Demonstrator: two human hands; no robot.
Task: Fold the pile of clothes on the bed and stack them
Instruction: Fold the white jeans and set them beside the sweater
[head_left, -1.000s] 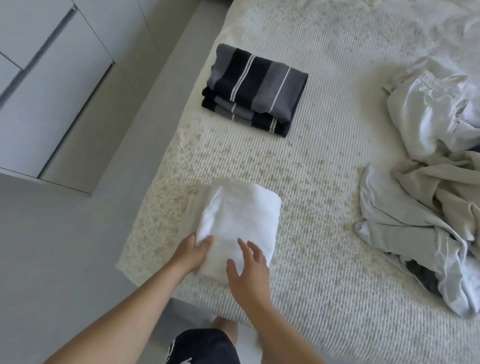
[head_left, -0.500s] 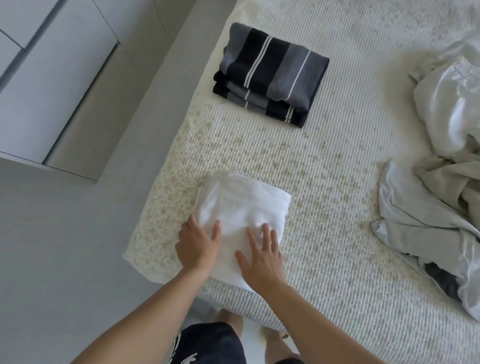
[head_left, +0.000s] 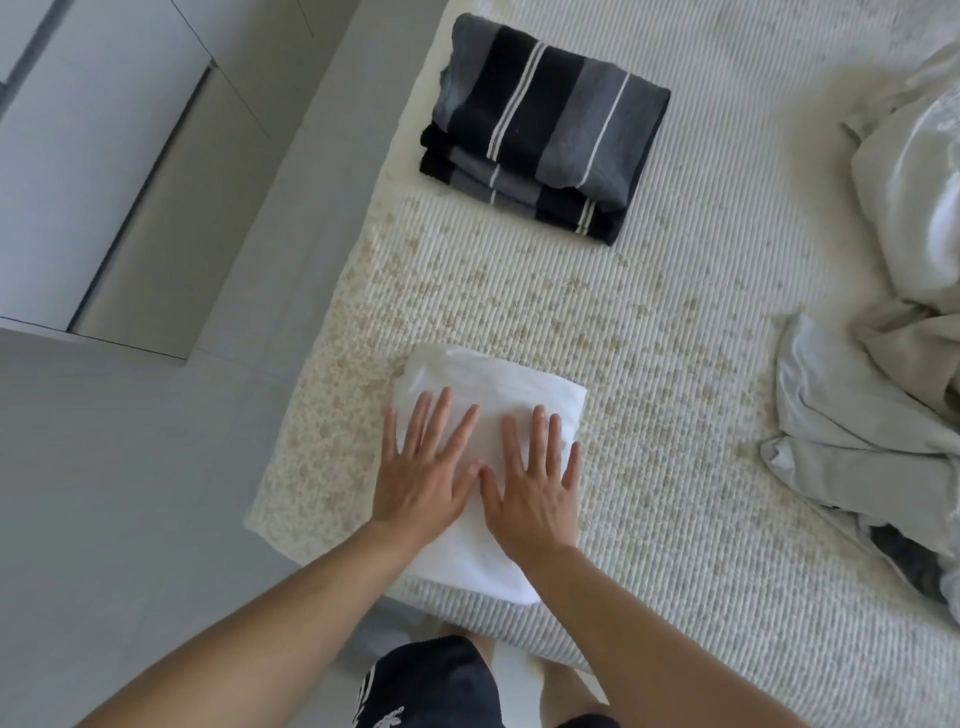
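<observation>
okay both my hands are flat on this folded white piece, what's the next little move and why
Probably lift the folded white garment and set it on the striped folded stack. Your left hand and right hand lie flat on it and it already looks compact, while the unfolded pile waits at the right.

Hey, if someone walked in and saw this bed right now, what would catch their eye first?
Probably the two hands, left hand and right hand, pressed flat side by side on a folded white cloth at the bed's near edge. Next, the folded dark striped garments stacked farther up the bed, and the rumpled pale unfolded pile at the right.
</observation>
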